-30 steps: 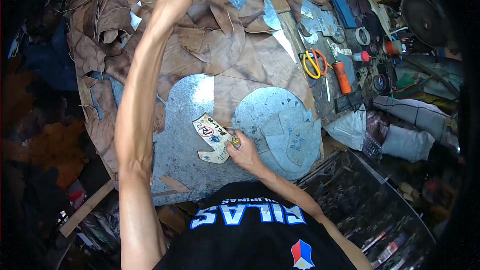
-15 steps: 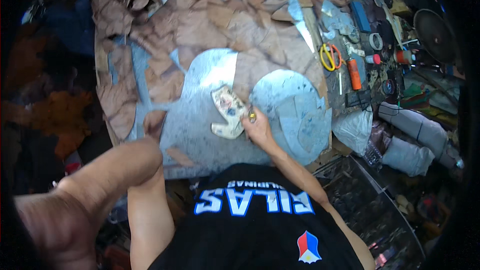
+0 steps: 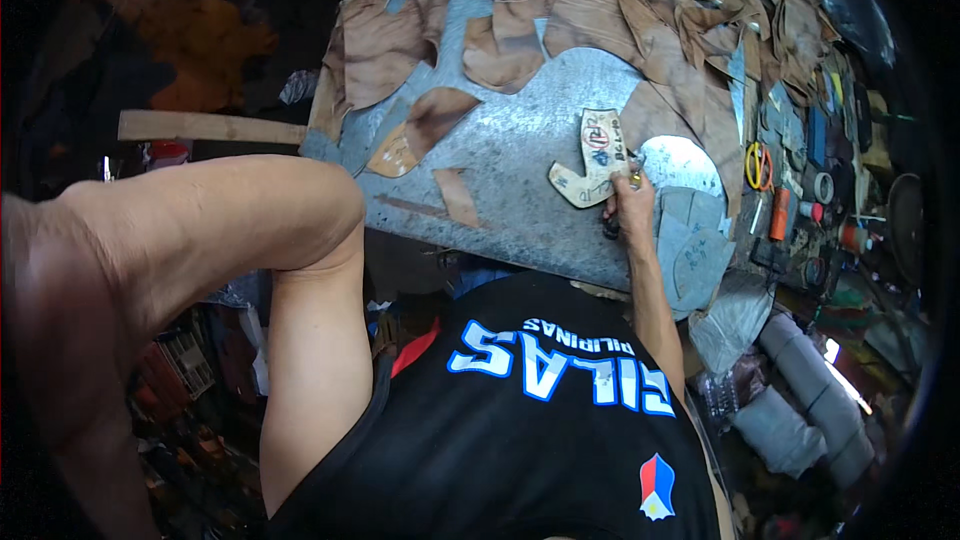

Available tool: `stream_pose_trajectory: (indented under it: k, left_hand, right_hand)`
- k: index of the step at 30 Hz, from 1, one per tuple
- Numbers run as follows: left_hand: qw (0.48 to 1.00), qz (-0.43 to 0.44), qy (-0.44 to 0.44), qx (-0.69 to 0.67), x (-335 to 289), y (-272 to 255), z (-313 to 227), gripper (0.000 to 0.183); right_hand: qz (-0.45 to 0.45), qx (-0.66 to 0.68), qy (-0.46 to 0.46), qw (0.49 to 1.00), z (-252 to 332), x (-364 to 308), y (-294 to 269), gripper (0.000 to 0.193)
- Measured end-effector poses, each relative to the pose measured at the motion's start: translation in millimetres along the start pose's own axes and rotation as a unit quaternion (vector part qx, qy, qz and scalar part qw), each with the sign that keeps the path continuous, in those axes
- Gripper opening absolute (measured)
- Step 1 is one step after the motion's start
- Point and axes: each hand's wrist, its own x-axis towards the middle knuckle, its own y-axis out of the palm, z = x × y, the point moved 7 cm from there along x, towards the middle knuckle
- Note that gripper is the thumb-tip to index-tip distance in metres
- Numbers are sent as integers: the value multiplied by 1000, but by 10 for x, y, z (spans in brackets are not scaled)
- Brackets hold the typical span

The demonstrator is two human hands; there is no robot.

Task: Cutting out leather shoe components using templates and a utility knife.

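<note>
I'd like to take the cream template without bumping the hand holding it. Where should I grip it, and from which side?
Probably pinch the cream template by its lower-left lobe, coming from the left. It looks thin and flat, and that lobe juts away from the right hand, which grips the lower right edge.

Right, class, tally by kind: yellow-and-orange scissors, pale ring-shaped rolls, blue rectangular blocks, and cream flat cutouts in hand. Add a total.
Yellow-and-orange scissors: 1
Pale ring-shaped roll: 1
Blue rectangular block: 1
Cream flat cutout in the right hand: 1
Total: 4
</note>
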Motion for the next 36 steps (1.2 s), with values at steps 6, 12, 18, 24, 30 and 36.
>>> stream_pose_trajectory:
  k: [6,12,18,24,30,36]
  left_hand:
    - [998,-29,13,-52,-112,856,-1780,60]
    - [994,-50,26,-92,-312,816,-2369,65]
    - [987,-87,-2,-136,-664,428,-2166,69]
    - [969,-126,-19,-211,-1600,-1057,-1243,74]
    - [953,-147,-29,-264,-973,474,-1762,79]
    - [948,-26,-140,-286,-968,2608,-2271,78]
  right_hand:
    - [-22,-20,10,999,81,-65,2,21]
    - [-36,-18,-24,999,45,-33,-76,18]
    - [-40,-17,-29,999,64,-27,-13,17]
    - [-41,-9,-47,998,-5,32,11,16]
    - [-49,-19,-27,998,39,41,-49,14]
    - [-62,-35,-9,997,33,-46,-13,15]
